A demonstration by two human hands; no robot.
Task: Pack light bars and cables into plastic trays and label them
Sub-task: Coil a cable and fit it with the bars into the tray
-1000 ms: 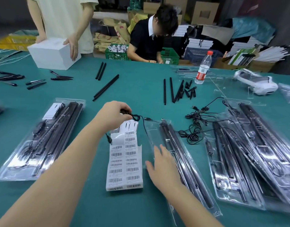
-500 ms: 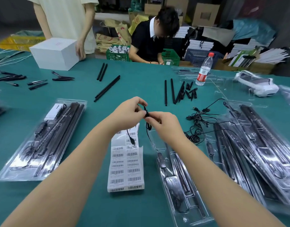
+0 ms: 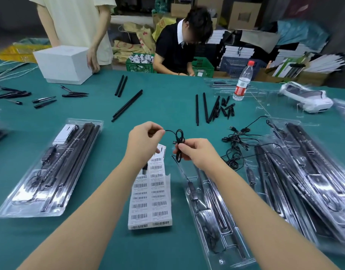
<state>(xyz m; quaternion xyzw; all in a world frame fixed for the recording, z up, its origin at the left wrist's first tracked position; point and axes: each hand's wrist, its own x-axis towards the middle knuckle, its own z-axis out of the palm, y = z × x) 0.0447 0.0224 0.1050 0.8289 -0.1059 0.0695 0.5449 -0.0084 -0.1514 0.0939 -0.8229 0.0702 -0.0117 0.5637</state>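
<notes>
Above the middle of the green desk (image 3: 167, 106), both hands are raised and pinch one thin black cable (image 3: 178, 141). The left hand (image 3: 143, 142) nips a free end between thumb and fingertips; the right hand (image 3: 197, 152) grips the looped, bunched part, with a short tail hanging below it. Half a second ago the hands were touching each other around the cable; now they are drawn apart, with a short strand stretched between them.

Just under the hands lies a white sheet of barcode labels (image 3: 151, 193), flat and glossy, printed in two columns. To its right a clear, moulded plastic tray (image 3: 212, 217) runs from near to far, holding long black light bars and a small black controller; it lies where it lay before. A tangle of loose black cables (image 3: 236, 145) sits just beyond it on the right, and further right are overlapping clear trays (image 3: 304, 176), also filled with dark bars. On the left a packed tray (image 3: 50, 168) holds bars, a coiled cable and a white card.

Further off, loose black bars (image 3: 208, 109) and short pointed pieces lie scattered, a clear water bottle (image 3: 242, 81) with a red cap stands upright, and a white box (image 3: 63, 64) sits at the far left with another person's hand beside it.
</notes>
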